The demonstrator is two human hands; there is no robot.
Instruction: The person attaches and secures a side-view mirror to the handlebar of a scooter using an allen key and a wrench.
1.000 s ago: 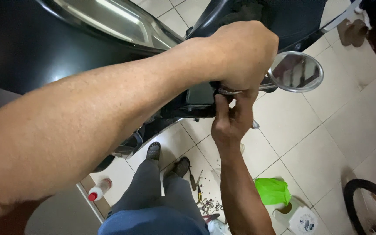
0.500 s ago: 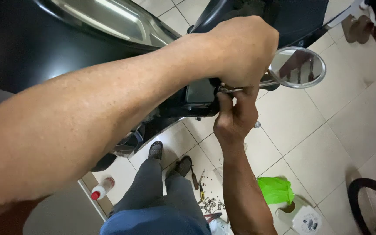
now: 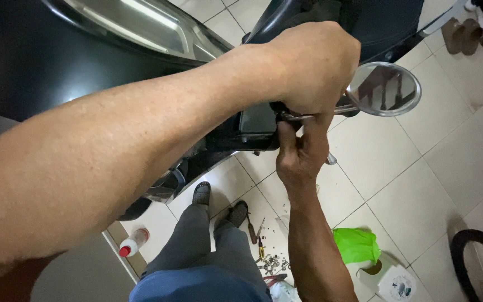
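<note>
Where both hands (image 3: pixel 308 106) clench the mirror stem (image 3: pixel 345 108), pale tiled floor (image 3: pixel 431 184) below.

Floor (image 3: pixel 448 168) of large pale glossy tiles with dark grout lines, lit evenly from above. Small white bottle with red cap (image 3: pixel 132 245) lies on it lower left, beside a grey panel edge (image 3: pixel 79 274). Loose screws and small tools (image 3: pixel 266 254) scattered near the bottom centre. Green bag (image 3: pixel 356 245) and white container (image 3: pixel 395 279) lower right; black tyre (image 3: pixel 479 263) at right edge.
</note>
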